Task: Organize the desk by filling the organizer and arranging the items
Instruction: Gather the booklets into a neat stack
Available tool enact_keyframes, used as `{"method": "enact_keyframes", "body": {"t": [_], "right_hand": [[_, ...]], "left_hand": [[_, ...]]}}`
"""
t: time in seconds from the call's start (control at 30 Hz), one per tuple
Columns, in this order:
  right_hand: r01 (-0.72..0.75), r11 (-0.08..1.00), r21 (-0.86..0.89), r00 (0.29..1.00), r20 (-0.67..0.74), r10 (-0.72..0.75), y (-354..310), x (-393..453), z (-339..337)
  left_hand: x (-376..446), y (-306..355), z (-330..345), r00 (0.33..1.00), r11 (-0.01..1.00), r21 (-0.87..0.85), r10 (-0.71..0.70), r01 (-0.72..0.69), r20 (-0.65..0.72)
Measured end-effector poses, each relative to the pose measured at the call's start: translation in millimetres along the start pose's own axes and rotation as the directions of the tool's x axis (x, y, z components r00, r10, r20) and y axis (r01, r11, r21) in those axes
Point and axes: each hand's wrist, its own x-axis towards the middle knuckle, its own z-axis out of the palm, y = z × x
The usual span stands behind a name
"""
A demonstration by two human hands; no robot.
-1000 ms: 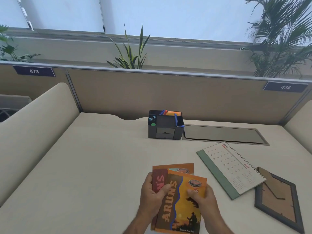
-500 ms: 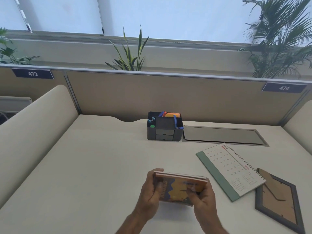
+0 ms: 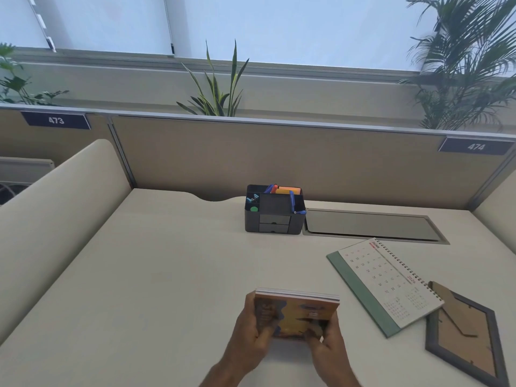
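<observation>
Books point(image 3: 297, 314): a small stack held together above the near middle of the desk point(image 3: 156, 275), well apart from the organizer. The long axis runs left to right; the white page edges face away from the person, toward the partition, and the orange and yellow cover tilts back toward the camera.
Left hand point(image 3: 252, 328): grips the stack's left end, fingers curled round the edge, thumb on the cover. The forearm comes up from the bottom edge, angled to the right.
Right hand point(image 3: 325, 340): grips the stack's lower right corner, fingers curled onto the cover. The hand is blurred, so the fingers' exact lie cannot be told.
Organizer point(image 3: 275, 209): dark grey, upright at the back of the desk against the partition, two small drawers facing the person. Blue pens, an orange pad and a green-capped thing stand in its top compartments.
Calendar point(image 3: 384, 283): lies flat to the right of the books, spiral edge toward the far right, green spine toward the hands.
Frame point(image 3: 469, 333): lies face down at the right edge, its corner tucked under the calendar.
Flap point(image 3: 371, 225): a grey cable flap set into the desk just right of the organizer.
</observation>
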Motion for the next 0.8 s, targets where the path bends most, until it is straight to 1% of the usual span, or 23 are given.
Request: {"method": "enact_keyframes", "body": {"t": [0.07, 0.1, 0.13, 0.17, 0.2, 0.23, 0.3, 0.37, 0.43, 0.47, 0.53, 0.6, 0.67, 0.7, 0.8], "right_hand": [[-0.043, 0.982, -0.184, 0.999, 0.023, 0.048, 10.9, 0.4, -2.5], [-0.059, 0.944, -0.324, 0.996, 0.044, 0.077, 15.0, 1.9, -3.7], [-0.076, 0.867, -0.492, 0.991, 0.058, 0.12, 17.5, 3.7, -4.7], [-0.085, 0.777, -0.624, 0.988, 0.052, 0.149, 18.6, 5.4, -5.3], [-0.07, 0.727, -0.683, 0.988, 0.055, 0.146, 20.5, 7.2, -5.9], [-0.045, 0.721, -0.692, 0.99, 0.065, 0.125, 21.2, 7.6, -5.6], [-0.025, 0.716, -0.698, 0.994, 0.062, 0.095, 26.5, 8.9, -4.1], [-0.003, 0.678, -0.735, 0.992, 0.081, 0.092, 28.0, 11.2, -4.9], [0.002, 0.606, -0.796, 0.992, 0.079, 0.1, 29.9, 13.4, -4.7], [0.037, 0.577, -0.816, 0.993, 0.097, 0.073, 30.8, 14.5, -5.2], [0.079, 0.564, -0.822, 0.993, 0.115, 0.028, 35.1, 15.7, -6.6], [0.054, 0.558, -0.828, 0.989, 0.12, 0.082, 28.4, 15.2, -4.7], [0.042, 0.589, -0.807, 0.979, 0.151, 0.138, 27.2, 18.7, -3.6], [0.04, 0.624, -0.781, 0.98, 0.152, 0.128, 27.4, 20.1, -0.7], [0.04, 0.775, -0.631, 0.98, 0.175, 0.091, 15.4, 23.9, 14.7]], "left_hand": [[-1.4, -14.1, -5.1, 0.999, 0.995, 0.099, -0.01, 0.004, 0.051], [-1.9, -24.1, -7.4, 0.997, 0.986, 0.165, -0.016, 0.003, 0.077], [-2.4, -35.2, -9.6, 0.995, 0.967, 0.256, -0.02, -0.005, 0.095], [-2.9, -45.4, -11.5, 0.994, 0.933, 0.359, -0.034, -0.005, 0.101], [-3.7, -56.0, -13.5, 0.993, 0.89, 0.456, -0.063, 0.012, 0.097], [-4.1, -66.0, -14.6, 0.993, 0.851, 0.524, -0.086, 0.029, 0.086], [-3.7, -75.8, -11.4, 0.988, 0.813, 0.578, -0.131, 0.062, 0.078], [-0.6, -70.8, -8.0, 0.984, 0.797, 0.597, -0.163, 0.088, 0.073], [0.7, -68.8, -5.3, 0.984, 0.784, 0.615, -0.163, 0.088, 0.067], [0.8, -68.9, -4.6, 0.983, 0.775, 0.625, -0.172, 0.094, 0.064], [0.0, -70.4, -3.3, 0.975, 0.756, 0.642, -0.214, 0.127, 0.06], [-0.3, -69.1, -2.4, 0.964, 0.753, 0.638, -0.257, 0.159, 0.063], [1.7, -67.7, -5.2, 0.955, 0.771, 0.606, -0.289, 0.194, 0.063], [2.5, -67.9, -8.2, 0.954, 0.781, 0.589, -0.294, 0.208, 0.053], [7.0, -65.0, -24.1, 0.968, 0.814, 0.541, -0.25, 0.21, -0.001]]}}
